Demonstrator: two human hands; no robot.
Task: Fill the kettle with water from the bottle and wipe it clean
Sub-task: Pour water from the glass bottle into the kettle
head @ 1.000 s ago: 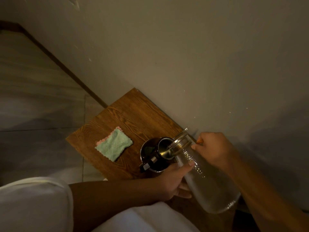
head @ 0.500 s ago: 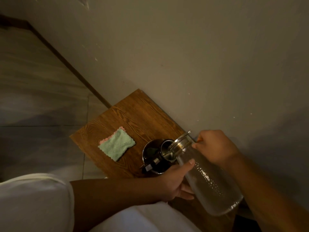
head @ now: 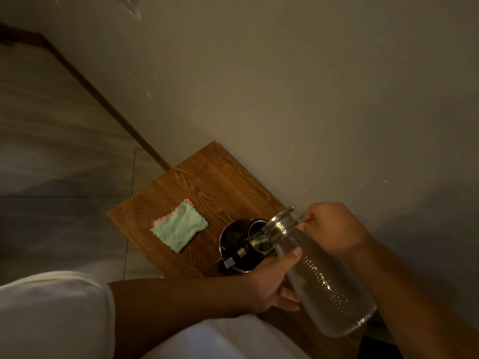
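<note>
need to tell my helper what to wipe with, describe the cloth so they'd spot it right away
Find the wooden table pushed against the wall. The cloth lies flat on its left part, apart from the metal kettle and the tilted glass bottle that both hands are holding. It is the only soft thing there: a small mint-green square with a wavy pink edge.

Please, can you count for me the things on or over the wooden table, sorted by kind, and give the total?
Bottle: 1
Kettle: 1
Cloth: 1
Total: 3, on or over the wooden table
</note>
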